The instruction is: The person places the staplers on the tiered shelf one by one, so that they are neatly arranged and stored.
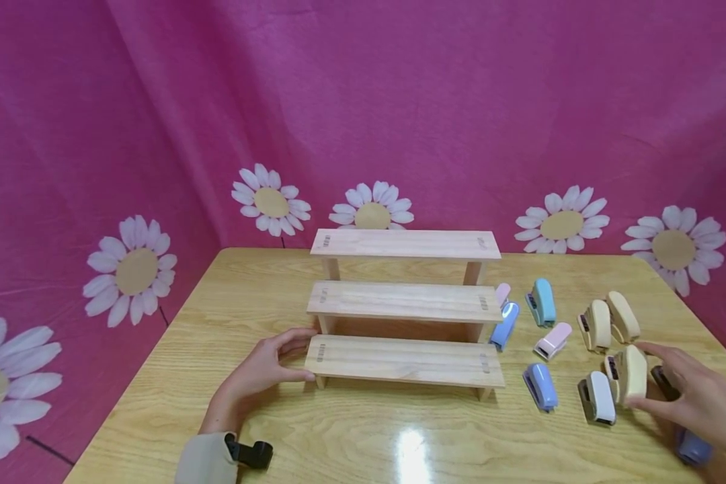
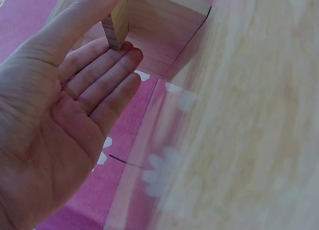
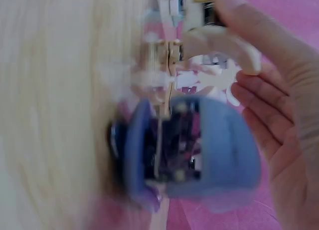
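Note:
A three-tier wooden display stand (image 1: 405,361) is on the table. At the left end of its lowest tier, my left hand (image 1: 272,363) pinches the board, thumb at the front and fingers behind. The left wrist view has the same hand (image 2: 75,105) around the board's end (image 2: 117,28). On the right, my right hand (image 1: 696,396) grips a cream stapler (image 1: 634,373) between thumb and fingers. That cream stapler (image 3: 224,43) is partly blurred in the right wrist view. A purple-blue stapler (image 3: 224,145) looms close below it there, and a white stapler (image 1: 601,398) sits just left of the grip.
Two more cream staplers (image 1: 597,326) stand behind the right hand. Between them and the stand are a teal stapler (image 1: 543,302), a pink one (image 1: 553,340), a blue one (image 1: 505,326) and a lavender one (image 1: 541,386). A pink flowered cloth (image 1: 460,121) hangs behind the table (image 1: 314,444).

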`<state>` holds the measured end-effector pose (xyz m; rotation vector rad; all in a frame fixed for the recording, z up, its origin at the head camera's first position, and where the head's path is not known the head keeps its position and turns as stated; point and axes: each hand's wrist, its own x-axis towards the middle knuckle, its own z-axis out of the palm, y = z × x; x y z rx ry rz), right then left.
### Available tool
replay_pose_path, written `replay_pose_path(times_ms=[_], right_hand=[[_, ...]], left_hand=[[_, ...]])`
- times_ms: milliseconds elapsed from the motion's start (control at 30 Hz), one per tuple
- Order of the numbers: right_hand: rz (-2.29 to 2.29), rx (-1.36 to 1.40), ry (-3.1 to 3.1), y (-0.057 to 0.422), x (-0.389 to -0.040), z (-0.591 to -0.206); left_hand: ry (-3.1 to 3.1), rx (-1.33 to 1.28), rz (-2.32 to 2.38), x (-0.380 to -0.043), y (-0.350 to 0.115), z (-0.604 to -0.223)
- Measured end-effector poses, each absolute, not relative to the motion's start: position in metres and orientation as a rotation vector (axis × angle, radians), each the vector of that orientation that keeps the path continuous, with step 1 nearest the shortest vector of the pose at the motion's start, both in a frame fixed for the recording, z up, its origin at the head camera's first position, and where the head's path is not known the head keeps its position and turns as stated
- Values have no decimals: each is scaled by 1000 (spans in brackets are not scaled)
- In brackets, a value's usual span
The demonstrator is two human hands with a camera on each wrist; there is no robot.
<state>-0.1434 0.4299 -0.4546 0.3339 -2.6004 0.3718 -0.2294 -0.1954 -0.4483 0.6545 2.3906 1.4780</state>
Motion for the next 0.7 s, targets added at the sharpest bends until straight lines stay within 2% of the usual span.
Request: replay_pose_path(times_ms=[700], right_hand=[[481,373,-2429,418,-160,-423]], left_hand=[[2383,636,1466,-233,-196,-452]])
